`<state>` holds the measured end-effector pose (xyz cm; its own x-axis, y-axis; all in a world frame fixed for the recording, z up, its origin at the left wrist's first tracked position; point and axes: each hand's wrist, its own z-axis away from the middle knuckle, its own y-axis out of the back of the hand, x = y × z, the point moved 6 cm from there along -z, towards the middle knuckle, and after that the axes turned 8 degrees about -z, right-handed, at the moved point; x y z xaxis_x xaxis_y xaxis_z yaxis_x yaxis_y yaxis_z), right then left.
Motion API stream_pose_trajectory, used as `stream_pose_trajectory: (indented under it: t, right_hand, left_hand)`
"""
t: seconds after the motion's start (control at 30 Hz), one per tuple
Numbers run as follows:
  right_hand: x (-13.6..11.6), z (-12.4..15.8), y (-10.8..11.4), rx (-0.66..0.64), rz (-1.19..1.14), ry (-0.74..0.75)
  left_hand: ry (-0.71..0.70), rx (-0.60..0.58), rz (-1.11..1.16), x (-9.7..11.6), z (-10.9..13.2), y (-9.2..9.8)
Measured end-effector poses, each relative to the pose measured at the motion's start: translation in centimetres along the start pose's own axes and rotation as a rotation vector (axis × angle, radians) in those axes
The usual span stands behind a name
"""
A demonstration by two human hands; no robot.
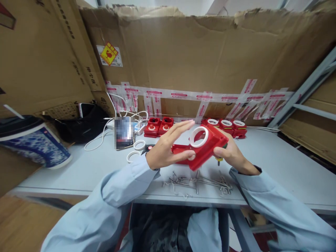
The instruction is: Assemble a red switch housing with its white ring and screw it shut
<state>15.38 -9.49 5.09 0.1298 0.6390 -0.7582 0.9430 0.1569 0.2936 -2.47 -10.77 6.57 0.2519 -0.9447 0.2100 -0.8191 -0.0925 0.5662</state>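
Observation:
Both my hands hold a red plastic housing [203, 148] with a white ring [198, 136] set in its face, lifted above the table. My left hand [168, 148] grips its left side with thumb and lower fingers, upper fingers stretched out. My right hand [228, 150] clasps the right side and also holds a small tool with a yellow-green handle [219, 159] under the housing. A heap of long metal screws [195, 182] lies on the table just below.
Two rows of red housings [159, 126] [228, 126] stand at the back of the grey table [275, 157]. Loose white rings [136, 149], a phone [124, 133], white cables and a power strip lie left of centre. Cardboard walls surround the table; a blue-white bag [34, 143] sits left.

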Motion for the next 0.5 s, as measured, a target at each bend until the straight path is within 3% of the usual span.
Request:
stream_pose_trajectory:
  t: [0.1, 0.2, 0.37, 0.5]
  right_hand:
    - [-0.2, -0.1, -0.1, 0.068, -0.044, 0.017]
    - [-0.2, 0.0, -0.3, 0.059, -0.042, 0.022]
    - [-0.7, 0.0, 0.6, 0.064, 0.112, 0.065]
    - [-0.4, -0.3, 0.5, -0.020, 0.297, 0.019]
  left_hand:
    - [0.184, -0.114, 0.184, -1.1, 0.6, -1.6]
    - [0.193, -0.176, 0.258, -1.1, 0.7, -2.4]
    - [0.178, -0.146, 0.062, -2.0, 0.2, -1.1]
    - [0.168, -0.178, -0.033, -2.9, 0.3, -0.6]
